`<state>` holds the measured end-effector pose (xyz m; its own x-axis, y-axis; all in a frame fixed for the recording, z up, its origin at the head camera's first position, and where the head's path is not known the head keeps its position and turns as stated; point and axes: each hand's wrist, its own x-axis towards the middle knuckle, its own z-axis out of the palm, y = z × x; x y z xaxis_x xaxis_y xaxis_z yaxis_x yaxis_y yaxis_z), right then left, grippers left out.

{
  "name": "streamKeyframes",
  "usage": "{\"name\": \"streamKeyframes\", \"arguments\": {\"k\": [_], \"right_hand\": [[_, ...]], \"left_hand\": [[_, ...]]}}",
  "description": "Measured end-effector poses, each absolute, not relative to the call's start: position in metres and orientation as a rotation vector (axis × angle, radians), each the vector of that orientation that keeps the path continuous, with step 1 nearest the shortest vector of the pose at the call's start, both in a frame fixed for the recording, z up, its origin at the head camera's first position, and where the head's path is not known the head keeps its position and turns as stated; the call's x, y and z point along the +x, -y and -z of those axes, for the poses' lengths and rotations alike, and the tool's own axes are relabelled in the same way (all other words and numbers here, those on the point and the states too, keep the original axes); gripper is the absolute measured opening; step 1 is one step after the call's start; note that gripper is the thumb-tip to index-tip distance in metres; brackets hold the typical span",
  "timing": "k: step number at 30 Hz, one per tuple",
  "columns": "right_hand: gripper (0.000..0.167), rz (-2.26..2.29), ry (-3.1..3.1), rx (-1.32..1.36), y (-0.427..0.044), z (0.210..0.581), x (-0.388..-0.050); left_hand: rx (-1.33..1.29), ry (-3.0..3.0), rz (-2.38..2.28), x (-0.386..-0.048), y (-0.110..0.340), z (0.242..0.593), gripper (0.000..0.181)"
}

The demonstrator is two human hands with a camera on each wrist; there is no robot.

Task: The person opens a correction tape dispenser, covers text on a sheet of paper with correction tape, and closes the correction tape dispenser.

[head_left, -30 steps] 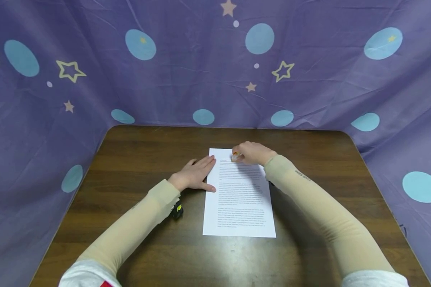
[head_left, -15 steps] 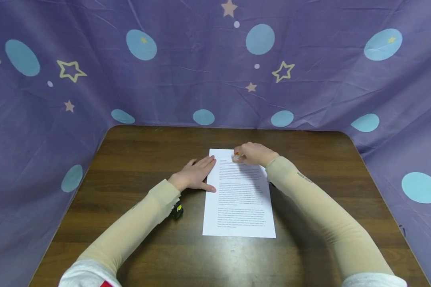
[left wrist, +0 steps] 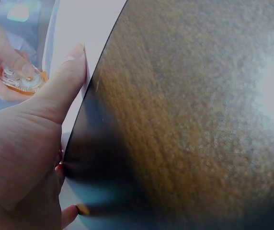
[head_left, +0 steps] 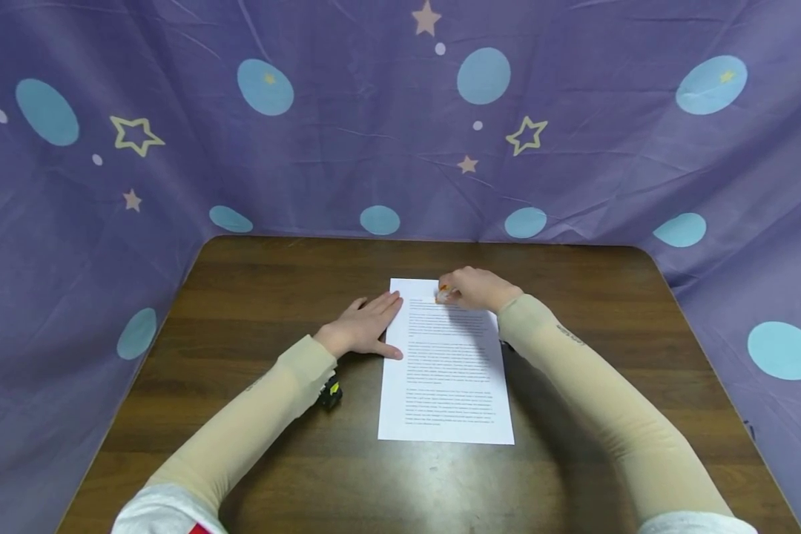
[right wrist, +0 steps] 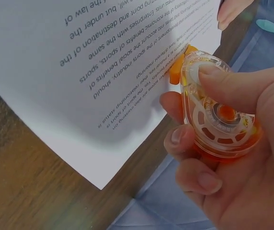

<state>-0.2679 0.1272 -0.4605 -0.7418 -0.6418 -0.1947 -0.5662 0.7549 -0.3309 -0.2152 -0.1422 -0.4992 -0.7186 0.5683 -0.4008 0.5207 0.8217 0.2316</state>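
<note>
A printed sheet of paper [head_left: 443, 371] lies on the wooden table, its rows of text running across it. My left hand [head_left: 363, 326] rests flat on the sheet's left edge, fingers straight and thumb spread apart. Near the top of the page, my right hand [head_left: 477, 288] grips a correction tape dispenser [right wrist: 218, 110] of clear plastic with orange parts. In the right wrist view the thumb presses on its side and the other fingers curl around it. Its orange tip [right wrist: 177, 67] is at the text; whether it touches the paper is hard to tell.
The brown wooden table [head_left: 274, 282] has rounded far corners. A purple curtain [head_left: 347, 111] with stars and blue dots hangs around its back and sides. A black wrist strap piece [head_left: 330, 391] shows under the left wrist.
My right hand has slid slightly to the right along the top lines with the correction tape. The left hand stays in place on the paper.
</note>
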Motion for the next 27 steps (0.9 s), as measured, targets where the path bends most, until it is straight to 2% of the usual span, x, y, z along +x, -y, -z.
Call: {"name": "streamKeyframes", "arguments": {"k": [27], "right_hand": [[0.013,0.325,-2.691,-0.947,-0.161,0.462,-0.266]], "left_hand": [[0.806,-2.538,-0.156,-0.210,0.140,0.488,0.114]]}}
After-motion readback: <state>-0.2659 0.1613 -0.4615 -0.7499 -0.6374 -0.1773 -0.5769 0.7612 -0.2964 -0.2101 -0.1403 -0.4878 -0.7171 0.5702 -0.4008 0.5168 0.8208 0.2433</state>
